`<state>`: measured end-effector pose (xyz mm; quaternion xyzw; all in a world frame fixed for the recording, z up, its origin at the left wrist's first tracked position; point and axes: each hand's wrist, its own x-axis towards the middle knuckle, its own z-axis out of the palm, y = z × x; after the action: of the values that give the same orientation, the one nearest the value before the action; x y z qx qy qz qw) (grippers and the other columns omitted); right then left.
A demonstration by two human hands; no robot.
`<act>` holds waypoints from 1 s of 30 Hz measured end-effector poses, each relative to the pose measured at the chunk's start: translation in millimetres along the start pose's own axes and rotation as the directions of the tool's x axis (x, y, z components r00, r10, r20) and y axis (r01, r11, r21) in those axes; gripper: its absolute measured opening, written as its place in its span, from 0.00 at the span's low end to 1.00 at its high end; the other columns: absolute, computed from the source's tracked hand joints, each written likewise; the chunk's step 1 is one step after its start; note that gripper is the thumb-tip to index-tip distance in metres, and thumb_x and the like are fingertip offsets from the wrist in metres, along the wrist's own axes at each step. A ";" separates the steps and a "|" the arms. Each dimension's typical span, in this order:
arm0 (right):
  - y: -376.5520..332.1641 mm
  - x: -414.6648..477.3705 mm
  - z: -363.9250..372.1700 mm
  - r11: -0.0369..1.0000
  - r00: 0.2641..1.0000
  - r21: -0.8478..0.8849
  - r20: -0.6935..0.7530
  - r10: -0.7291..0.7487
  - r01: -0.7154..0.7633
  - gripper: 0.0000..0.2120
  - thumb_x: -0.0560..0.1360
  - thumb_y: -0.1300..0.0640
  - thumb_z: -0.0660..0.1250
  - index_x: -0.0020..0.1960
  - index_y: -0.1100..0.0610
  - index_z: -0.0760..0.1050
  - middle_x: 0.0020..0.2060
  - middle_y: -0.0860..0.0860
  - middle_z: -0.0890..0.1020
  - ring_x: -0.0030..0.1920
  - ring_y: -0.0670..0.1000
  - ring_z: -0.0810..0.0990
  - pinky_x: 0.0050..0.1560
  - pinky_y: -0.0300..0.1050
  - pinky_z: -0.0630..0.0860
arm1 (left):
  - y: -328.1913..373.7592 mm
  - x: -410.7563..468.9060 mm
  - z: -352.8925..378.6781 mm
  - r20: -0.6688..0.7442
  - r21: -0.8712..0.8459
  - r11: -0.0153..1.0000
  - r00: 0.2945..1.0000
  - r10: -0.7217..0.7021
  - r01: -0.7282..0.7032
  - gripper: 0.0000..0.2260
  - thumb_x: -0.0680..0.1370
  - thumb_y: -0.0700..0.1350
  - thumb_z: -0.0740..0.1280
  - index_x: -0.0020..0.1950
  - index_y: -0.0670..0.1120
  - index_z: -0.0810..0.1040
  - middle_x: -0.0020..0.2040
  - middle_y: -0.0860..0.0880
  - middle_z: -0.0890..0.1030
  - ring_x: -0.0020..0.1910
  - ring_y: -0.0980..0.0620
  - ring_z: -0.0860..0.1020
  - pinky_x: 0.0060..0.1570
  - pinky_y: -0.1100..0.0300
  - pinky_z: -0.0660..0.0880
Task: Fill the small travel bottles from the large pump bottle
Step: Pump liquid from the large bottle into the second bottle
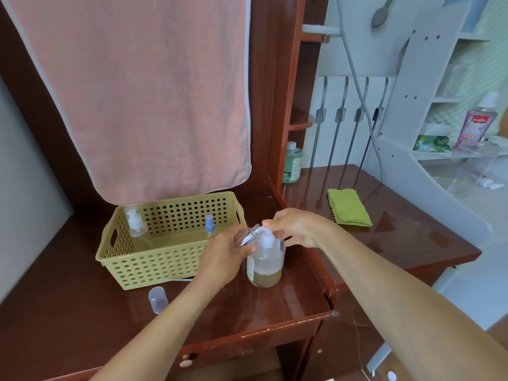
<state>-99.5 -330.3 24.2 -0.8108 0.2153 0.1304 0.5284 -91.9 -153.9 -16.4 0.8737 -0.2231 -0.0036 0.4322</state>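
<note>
The large pump bottle (265,264), clear with brownish liquid low inside, stands on the red-brown desk. My left hand (224,255) grips a small clear travel bottle (248,236), tilted with its threaded mouth toward the white pump nozzle. My right hand (295,226) rests on top of the pump head (268,239). A loose clear cap (158,299) lies on the desk at front left. Two more small bottles stand in the basket: a pump bottle (136,225) and a blue-topped spray bottle (209,225).
A yellow-green perforated basket (154,266) sits left of the pump bottle. A pink towel (137,92) hangs behind it. A green cloth (348,207) lies on the lower desk at right, a green bottle (292,163) on the shelf behind. White shelving stands far right.
</note>
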 end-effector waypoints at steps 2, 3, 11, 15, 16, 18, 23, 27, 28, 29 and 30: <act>2.5 1.5 3.6 1.000 1.000 -0.027 -0.025 -0.001 0.000 0.18 0.78 0.51 0.65 0.61 0.62 0.72 0.60 0.59 0.76 0.62 0.56 0.74 0.62 0.51 0.73 | -2.9 -0.5 1.2 0.006 0.022 1.000 1.000 -0.006 0.005 0.12 0.74 0.47 0.71 0.56 0.48 0.78 0.49 0.49 0.82 0.50 0.49 0.79 0.51 0.50 0.75; 3.8 1.6 3.1 1.000 1.000 -0.030 -0.024 0.000 -0.001 0.17 0.78 0.51 0.66 0.60 0.62 0.73 0.59 0.59 0.77 0.61 0.56 0.75 0.62 0.51 0.73 | -4.1 -0.7 1.4 0.010 0.029 1.000 1.000 -0.010 0.010 0.12 0.74 0.47 0.71 0.56 0.48 0.78 0.49 0.49 0.82 0.50 0.49 0.79 0.51 0.50 0.75; 6.4 5.7 -5.3 0.999 1.000 0.050 0.014 -0.001 0.000 0.17 0.77 0.49 0.67 0.58 0.61 0.72 0.55 0.59 0.77 0.60 0.56 0.75 0.64 0.51 0.72 | -5.3 6.2 -0.4 0.015 0.033 0.999 1.000 0.004 -0.004 0.08 0.74 0.47 0.70 0.51 0.47 0.77 0.45 0.48 0.80 0.47 0.47 0.78 0.46 0.50 0.75; 8.6 8.8 1.6 1.000 1.000 -0.007 -0.023 -0.007 0.007 0.14 0.77 0.49 0.66 0.55 0.58 0.72 0.57 0.57 0.77 0.58 0.53 0.76 0.60 0.48 0.74 | -7.1 5.6 2.3 0.005 0.060 0.998 0.999 0.035 -0.035 0.06 0.74 0.46 0.70 0.45 0.48 0.75 0.40 0.49 0.78 0.40 0.50 0.75 0.37 0.57 0.69; 9.1 8.5 0.3 1.000 1.000 0.005 -0.014 -0.004 0.004 0.14 0.76 0.49 0.67 0.54 0.58 0.73 0.57 0.57 0.78 0.58 0.53 0.76 0.62 0.49 0.73 | -6.5 5.1 2.1 0.002 0.064 0.997 0.999 0.041 -0.041 0.06 0.74 0.46 0.70 0.44 0.48 0.74 0.39 0.50 0.77 0.39 0.51 0.74 0.36 0.59 0.67; 8.3 4.2 -4.5 0.999 1.000 0.037 0.015 0.008 -0.008 0.17 0.76 0.48 0.67 0.56 0.60 0.73 0.55 0.57 0.78 0.59 0.54 0.76 0.66 0.52 0.71 | -5.3 4.9 1.9 0.002 0.060 0.997 0.999 0.046 -0.046 0.06 0.75 0.47 0.70 0.45 0.47 0.75 0.41 0.49 0.78 0.40 0.51 0.75 0.38 0.58 0.69; 3.5 2.2 -7.9 0.999 1.000 0.047 0.028 0.001 -0.002 0.20 0.78 0.49 0.65 0.61 0.64 0.73 0.49 0.57 0.78 0.58 0.53 0.76 0.69 0.53 0.68 | -5.5 6.1 0.9 -0.004 0.016 0.999 0.999 0.036 -0.036 0.09 0.74 0.47 0.71 0.51 0.47 0.76 0.46 0.47 0.80 0.48 0.47 0.78 0.47 0.50 0.75; 2.6 4.8 3.6 0.999 0.999 -0.052 -0.041 -0.017 0.015 0.16 0.79 0.51 0.64 0.59 0.63 0.73 0.58 0.58 0.78 0.59 0.53 0.76 0.64 0.47 0.72 | -9.6 5.3 2.0 -0.007 0.035 0.999 1.000 0.007 -0.007 0.09 0.74 0.48 0.71 0.51 0.47 0.76 0.47 0.47 0.81 0.48 0.47 0.78 0.48 0.51 0.75; 3.5 4.6 3.6 0.999 0.999 -0.048 -0.037 -0.015 0.013 0.16 0.78 0.51 0.65 0.58 0.63 0.74 0.57 0.58 0.78 0.59 0.53 0.76 0.64 0.47 0.72 | -10.0 4.9 2.0 -0.002 0.034 0.999 1.000 0.005 -0.005 0.09 0.74 0.48 0.71 0.51 0.47 0.76 0.46 0.48 0.81 0.48 0.47 0.78 0.47 0.51 0.75; 4.5 3.8 2.2 1.000 1.000 -0.025 -0.022 -0.010 0.009 0.15 0.78 0.51 0.65 0.56 0.62 0.74 0.56 0.59 0.78 0.58 0.53 0.76 0.66 0.48 0.71 | -9.4 4.4 1.7 0.001 0.033 0.999 1.000 0.005 -0.005 0.09 0.74 0.48 0.70 0.51 0.47 0.76 0.46 0.48 0.81 0.47 0.48 0.78 0.47 0.51 0.75; 5.6 2.3 -0.5 1.000 1.000 0.007 -0.004 -0.007 0.008 0.15 0.77 0.50 0.66 0.55 0.62 0.74 0.55 0.58 0.78 0.58 0.53 0.76 0.67 0.50 0.70 | -8.1 3.9 0.9 0.003 0.033 0.999 1.000 0.006 -0.006 0.08 0.74 0.48 0.70 0.51 0.48 0.76 0.45 0.49 0.80 0.47 0.48 0.78 0.47 0.51 0.75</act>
<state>-100.2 -333.3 19.0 -0.8098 0.2137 0.1262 0.5315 -85.4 -151.9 -22.4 0.8800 -0.2265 0.0002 0.4175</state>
